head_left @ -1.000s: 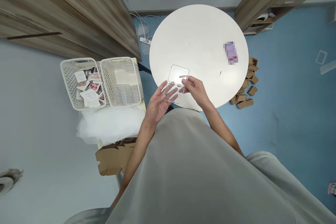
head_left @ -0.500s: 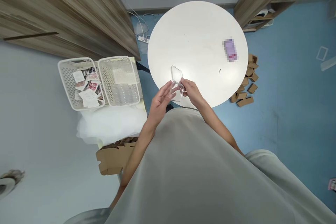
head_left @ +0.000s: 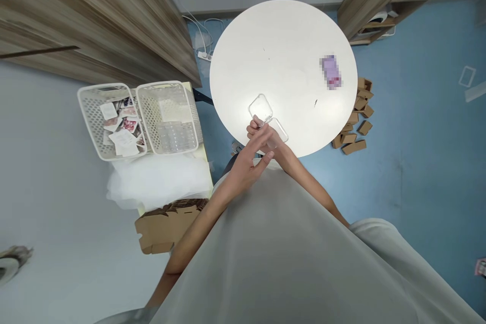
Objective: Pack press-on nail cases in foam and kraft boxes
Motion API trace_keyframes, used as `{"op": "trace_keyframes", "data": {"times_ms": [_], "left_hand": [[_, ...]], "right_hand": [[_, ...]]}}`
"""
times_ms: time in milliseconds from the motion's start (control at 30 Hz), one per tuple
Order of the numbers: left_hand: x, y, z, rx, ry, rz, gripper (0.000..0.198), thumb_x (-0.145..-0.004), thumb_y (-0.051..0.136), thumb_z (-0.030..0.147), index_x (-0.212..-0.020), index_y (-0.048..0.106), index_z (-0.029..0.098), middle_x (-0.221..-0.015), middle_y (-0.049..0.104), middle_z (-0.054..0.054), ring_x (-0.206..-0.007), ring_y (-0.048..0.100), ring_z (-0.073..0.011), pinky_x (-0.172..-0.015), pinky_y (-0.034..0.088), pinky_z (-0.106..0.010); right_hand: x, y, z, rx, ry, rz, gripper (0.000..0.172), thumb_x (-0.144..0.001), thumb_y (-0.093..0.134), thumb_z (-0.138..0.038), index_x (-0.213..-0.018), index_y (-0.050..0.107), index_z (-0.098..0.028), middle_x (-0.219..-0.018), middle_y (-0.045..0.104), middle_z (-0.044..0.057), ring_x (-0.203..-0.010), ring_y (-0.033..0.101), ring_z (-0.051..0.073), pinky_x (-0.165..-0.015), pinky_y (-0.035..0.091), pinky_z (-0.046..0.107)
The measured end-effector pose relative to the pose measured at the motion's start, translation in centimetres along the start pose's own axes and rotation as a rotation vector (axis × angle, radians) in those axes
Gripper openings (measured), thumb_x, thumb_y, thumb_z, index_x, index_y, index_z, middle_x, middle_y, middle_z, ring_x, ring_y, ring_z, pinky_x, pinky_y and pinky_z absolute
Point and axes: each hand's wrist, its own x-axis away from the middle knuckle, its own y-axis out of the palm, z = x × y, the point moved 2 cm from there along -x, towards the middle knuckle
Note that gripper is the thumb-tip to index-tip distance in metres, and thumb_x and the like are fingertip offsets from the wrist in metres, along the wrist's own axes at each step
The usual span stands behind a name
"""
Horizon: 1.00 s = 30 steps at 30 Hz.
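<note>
A clear hinged plastic box (head_left: 260, 95) lies spread open at the near edge of the white round table (head_left: 288, 35), its two halves side by side. My right hand (head_left: 279, 148) is in front of the box with its fingers curled; what they hold, if anything, is hidden. Crossing over it from the left, my left hand (head_left: 248, 164) has its fingers stretched out and its thumb apart. A pale, see-through patch shows between that thumb and the fingers, too faint to name.
A white basket (head_left: 88, 126) of small packets and another basket (head_left: 141, 126) of clear boxes stand at left, near white wrapping (head_left: 159, 179) and flat cardboard boxes (head_left: 163, 230). A blurred purple item (head_left: 331, 71) lies on the table; small brown boxes (head_left: 355, 148) are on the floor.
The clear box, held between both hands before, now lies spread on the table, turned and slightly right. My left hand has moved right, across my right hand, whose fingers have curled leftward.
</note>
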Motion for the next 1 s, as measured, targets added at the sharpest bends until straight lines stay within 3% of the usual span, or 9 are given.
{"op": "trace_keyframes", "data": {"times_ms": [100, 267, 433, 600, 733, 867, 1000], "left_hand": [[-0.2, -0.2, -0.4, 0.165, -0.087, 0.074, 0.064, -0.111, 0.06, 0.062, -0.169, 0.052, 0.036, -0.18, 0.045, -0.008, -0.167, 0.043, -0.0355, -0.132, 0.048, -0.052], [-1.0, -1.3, -2.5, 0.355, -0.273, 0.304, 0.068, -0.101, 0.075, 0.066, -0.158, 0.061, 0.031, -0.168, 0.06, -0.014, -0.142, 0.069, -0.0359, -0.116, 0.061, -0.053], [-1.7, -2.2, -5.5, 0.447, -0.463, 0.469, 0.058, -0.098, 0.08, 0.058, -0.142, 0.069, 0.023, -0.142, 0.077, -0.016, -0.119, 0.079, -0.0289, -0.102, 0.065, -0.045], [-1.9, -2.3, -8.3, 0.675, -0.53, 0.512, 0.038, -0.097, 0.082, 0.044, -0.127, 0.075, 0.021, -0.125, 0.081, -0.012, -0.104, 0.08, -0.0208, -0.1, 0.063, -0.037], [-2.2, -2.0, -10.6, 0.889, -0.595, 0.504, 0.022, -0.093, 0.082, 0.035, -0.108, 0.077, 0.019, -0.101, 0.082, -0.008, -0.098, 0.079, -0.0207, -0.09, 0.062, -0.031], [-2.4, -2.0, -13.1, 0.999, -0.728, 0.519, 0.021, -0.091, 0.083, 0.035, -0.084, 0.069, 0.021, -0.064, 0.065, 0.002, -0.066, 0.069, -0.0161, -0.068, 0.057, -0.029], [-2.0, -2.4, -14.7, 0.94, -0.788, 0.541, 0.034, -0.093, 0.084, 0.045, -0.078, 0.063, 0.023, -0.051, 0.048, 0.006, -0.05, 0.055, -0.0134, -0.056, 0.049, -0.031]], "right_hand": [[0.3, -0.8, 0.1, 0.112, -0.051, 0.128, 0.061, -0.1, 0.072, -0.075, -0.073, 0.045, -0.027, -0.067, 0.034, -0.006, -0.057, 0.03, 0.013, -0.051, 0.035, 0.027], [0.3, -2.0, 0.0, 0.428, -0.247, 0.339, 0.066, -0.099, 0.063, -0.084, -0.072, 0.049, -0.026, -0.062, 0.041, -0.005, -0.057, 0.038, 0.013, -0.054, 0.036, 0.029], [0.5, -2.6, -0.6, 0.697, -0.383, 0.408, 0.069, -0.102, 0.051, -0.088, -0.072, 0.054, -0.026, -0.064, 0.052, -0.003, -0.062, 0.049, 0.016, -0.061, 0.041, 0.03], [1.7, -1.9, -1.3, 0.835, -0.42, 0.344, 0.062, -0.107, 0.049, -0.082, -0.088, 0.066, -0.025, -0.072, 0.063, -0.002, -0.065, 0.057, 0.016, -0.068, 0.047, 0.031], [2.5, 0.0, -0.7, 1.006, -0.397, 0.235, 0.04, -0.109, 0.062, -0.063, -0.114, 0.075, -0.025, -0.088, 0.074, 0.0, -0.074, 0.065, 0.018, -0.076, 0.051, 0.032], [2.7, 2.2, 1.3, 1.116, -0.325, 0.045, 0.027, -0.103, 0.075, -0.041, -0.127, 0.075, -0.028, -0.099, 0.077, 0.002, -0.092, 0.071, 0.023, -0.087, 0.052, 0.035], [2.5, 3.0, 3.1, 1.02, -0.306, 0.011, 0.03, -0.095, 0.084, -0.042, -0.122, 0.075, -0.033, -0.1, 0.072, 0.003, -0.099, 0.07, 0.028, -0.087, 0.053, 0.036]]}}
